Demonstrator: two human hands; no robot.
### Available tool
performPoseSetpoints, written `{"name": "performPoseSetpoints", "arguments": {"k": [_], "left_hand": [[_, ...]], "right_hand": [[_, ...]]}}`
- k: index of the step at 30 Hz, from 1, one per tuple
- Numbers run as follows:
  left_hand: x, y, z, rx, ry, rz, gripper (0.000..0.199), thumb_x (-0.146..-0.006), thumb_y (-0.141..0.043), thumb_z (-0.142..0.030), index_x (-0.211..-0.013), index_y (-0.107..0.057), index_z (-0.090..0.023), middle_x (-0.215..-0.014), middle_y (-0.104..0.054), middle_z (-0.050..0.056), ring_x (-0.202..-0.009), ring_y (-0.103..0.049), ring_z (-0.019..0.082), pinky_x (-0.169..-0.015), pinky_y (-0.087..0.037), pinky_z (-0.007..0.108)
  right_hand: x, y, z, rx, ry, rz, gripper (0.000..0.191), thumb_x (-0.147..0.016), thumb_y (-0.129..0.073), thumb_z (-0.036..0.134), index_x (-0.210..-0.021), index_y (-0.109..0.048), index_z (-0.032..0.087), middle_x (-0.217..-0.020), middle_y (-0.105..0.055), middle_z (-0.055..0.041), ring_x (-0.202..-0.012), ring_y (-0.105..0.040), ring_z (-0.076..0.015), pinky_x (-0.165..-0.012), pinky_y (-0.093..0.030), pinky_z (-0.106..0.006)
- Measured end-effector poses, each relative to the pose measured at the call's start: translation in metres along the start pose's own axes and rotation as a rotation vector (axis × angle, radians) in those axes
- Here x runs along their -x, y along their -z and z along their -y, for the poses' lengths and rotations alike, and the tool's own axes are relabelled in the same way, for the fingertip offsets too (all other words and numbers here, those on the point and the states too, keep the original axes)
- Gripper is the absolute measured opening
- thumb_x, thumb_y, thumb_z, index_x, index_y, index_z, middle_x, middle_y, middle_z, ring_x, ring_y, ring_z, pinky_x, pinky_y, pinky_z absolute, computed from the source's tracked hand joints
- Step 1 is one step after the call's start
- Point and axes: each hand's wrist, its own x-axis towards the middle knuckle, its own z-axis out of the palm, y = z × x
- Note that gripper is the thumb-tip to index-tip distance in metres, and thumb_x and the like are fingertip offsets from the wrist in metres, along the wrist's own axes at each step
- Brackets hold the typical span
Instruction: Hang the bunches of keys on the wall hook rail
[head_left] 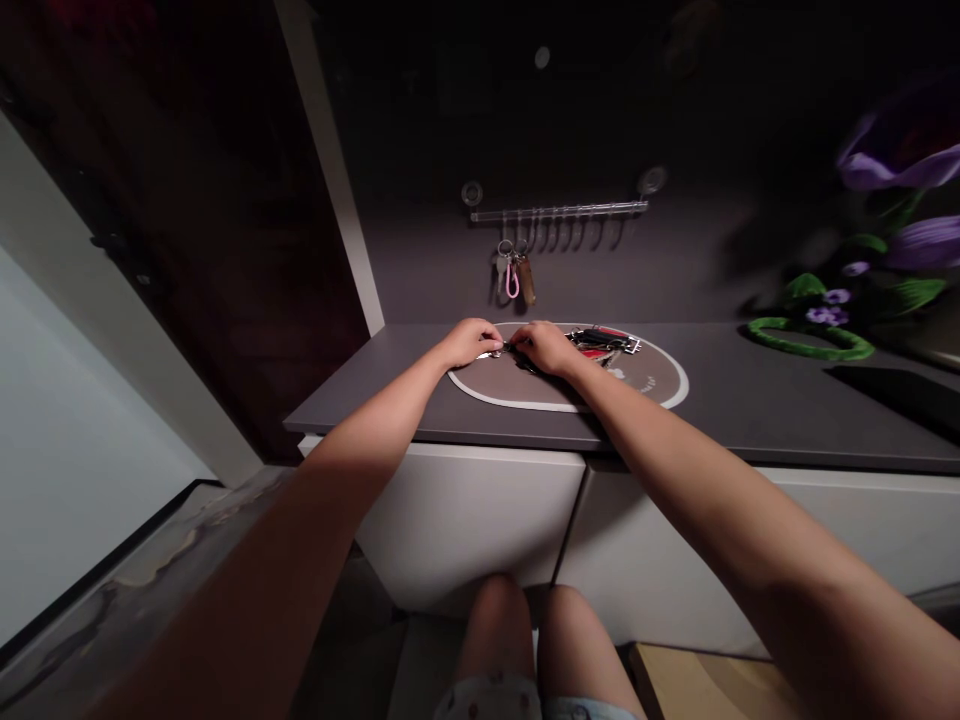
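Note:
Both hands meet over the left half of an oval brown mat (487,390) with a white rim. My left hand (470,343) is closed in a pinch beside small shiny metal pieces (489,354) that look like keys on a ring. Close by, my right hand (545,346) has its fingers closed on a small dark piece, partly hidden under them. The two fingertips are only a small gap apart. Right of my right hand lies a pile of black and red straps (604,340) with metal buckles.
On the wall, a clear hook rail (559,212) carries hanging keys (501,268), a pink loop (512,281) and a brown fob (528,282). Purple flowers (829,312) with a green ring base stand at right. White cabinet doors (480,510) are below the grey counter (720,400).

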Motion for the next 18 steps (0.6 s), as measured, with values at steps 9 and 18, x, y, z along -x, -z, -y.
{"name": "performPoseSetpoints", "arguments": {"k": [9,18], "left_hand": [[-0.004,-0.002,0.003,0.498,0.186,-0.132,0.014,-0.072,-0.062,-0.022,-0.075,-0.060,-0.008,-0.066,-0.062,0.002,-0.060,-0.053,0.007,-0.067,-0.045,0.025],[-0.002,0.003,-0.003,0.858,0.307,-0.184,0.018,-0.071,-0.066,-0.021,-0.080,-0.057,-0.009,-0.072,-0.060,0.000,-0.057,-0.055,0.004,-0.071,-0.050,0.027]], "right_hand": [[0.001,0.004,0.007,-0.002,-0.050,0.007,0.020,-0.074,-0.056,0.018,-0.088,-0.070,0.023,-0.092,-0.069,-0.0049,-0.084,-0.059,-0.0190,-0.075,-0.039,-0.026],[0.001,0.010,0.016,-0.240,-0.121,-0.125,0.020,-0.080,-0.050,0.026,-0.089,-0.066,0.018,-0.090,-0.067,-0.0054,-0.080,-0.058,-0.0162,-0.074,-0.039,-0.025]]}}
